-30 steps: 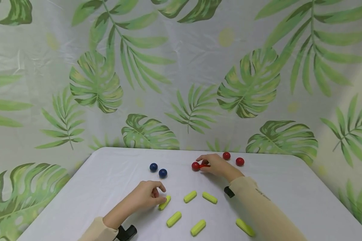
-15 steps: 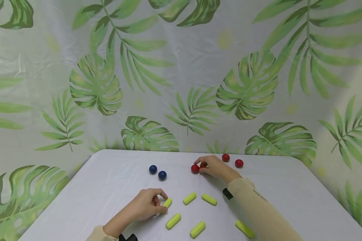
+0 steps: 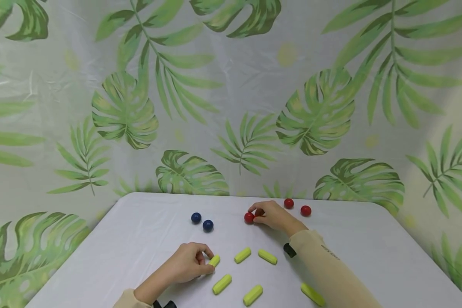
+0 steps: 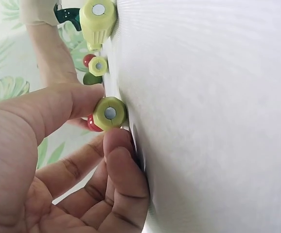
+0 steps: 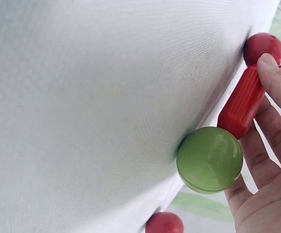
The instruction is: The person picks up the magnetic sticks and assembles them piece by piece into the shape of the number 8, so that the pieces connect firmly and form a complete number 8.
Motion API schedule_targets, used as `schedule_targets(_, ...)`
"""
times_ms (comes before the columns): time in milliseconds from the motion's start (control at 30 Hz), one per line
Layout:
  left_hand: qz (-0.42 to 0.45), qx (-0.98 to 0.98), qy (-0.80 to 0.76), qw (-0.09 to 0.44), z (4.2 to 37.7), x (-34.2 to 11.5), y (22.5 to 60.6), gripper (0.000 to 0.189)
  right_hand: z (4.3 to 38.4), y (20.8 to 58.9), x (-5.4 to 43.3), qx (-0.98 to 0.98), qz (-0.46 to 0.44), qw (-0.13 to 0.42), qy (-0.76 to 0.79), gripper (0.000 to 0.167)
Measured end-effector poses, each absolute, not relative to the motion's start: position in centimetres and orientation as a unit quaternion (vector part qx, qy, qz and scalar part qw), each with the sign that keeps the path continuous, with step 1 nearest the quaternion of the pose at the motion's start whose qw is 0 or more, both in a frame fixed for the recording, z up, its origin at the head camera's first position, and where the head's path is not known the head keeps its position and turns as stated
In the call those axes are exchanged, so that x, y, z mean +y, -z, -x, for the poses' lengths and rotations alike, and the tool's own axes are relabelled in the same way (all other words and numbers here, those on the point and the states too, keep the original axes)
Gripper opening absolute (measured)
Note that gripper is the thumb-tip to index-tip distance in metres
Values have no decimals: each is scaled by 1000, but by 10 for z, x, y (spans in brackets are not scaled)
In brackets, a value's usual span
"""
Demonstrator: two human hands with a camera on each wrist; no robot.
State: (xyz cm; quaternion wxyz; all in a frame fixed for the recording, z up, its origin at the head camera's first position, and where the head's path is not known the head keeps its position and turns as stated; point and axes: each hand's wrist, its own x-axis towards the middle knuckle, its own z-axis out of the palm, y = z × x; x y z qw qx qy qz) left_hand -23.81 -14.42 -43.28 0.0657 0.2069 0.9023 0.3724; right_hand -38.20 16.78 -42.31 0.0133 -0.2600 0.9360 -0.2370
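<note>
My left hand (image 3: 188, 262) pinches a yellow-green magnetic rod (image 3: 214, 260) between thumb and fingertips, low over the white table. In the left wrist view this rod (image 4: 110, 113) shows its round metal end toward the camera. Farther back, my right hand (image 3: 274, 215) holds a red ribbed rod (image 5: 241, 99), the thumb lying where it meets a red ball (image 5: 262, 44). A larger green ball (image 5: 210, 159) sits at the rod's other end, by the fingers. From the head, only this red ball (image 3: 249, 218) and a bit of red show; the hand hides the green ball.
Two blue balls (image 3: 202, 222) lie left of the right hand, and two more red balls (image 3: 306, 211) lie near the back edge. Several other yellow-green rods (image 3: 253, 295) are spread over the front of the white table (image 3: 146, 226). A leaf-patterned curtain (image 3: 246, 94) hangs behind.
My left index finger has come down, so thumb and fingers now pinch the yellow-green rod, which has shifted slightly. My right fingers have closed in nearer the red ball, covering most of the red rod.
</note>
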Motion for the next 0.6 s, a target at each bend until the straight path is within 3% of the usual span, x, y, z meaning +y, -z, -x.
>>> schedule_targets(600,-209,903,-371,47,238,-140,434,15,384,427,170,932,274,0,237,27)
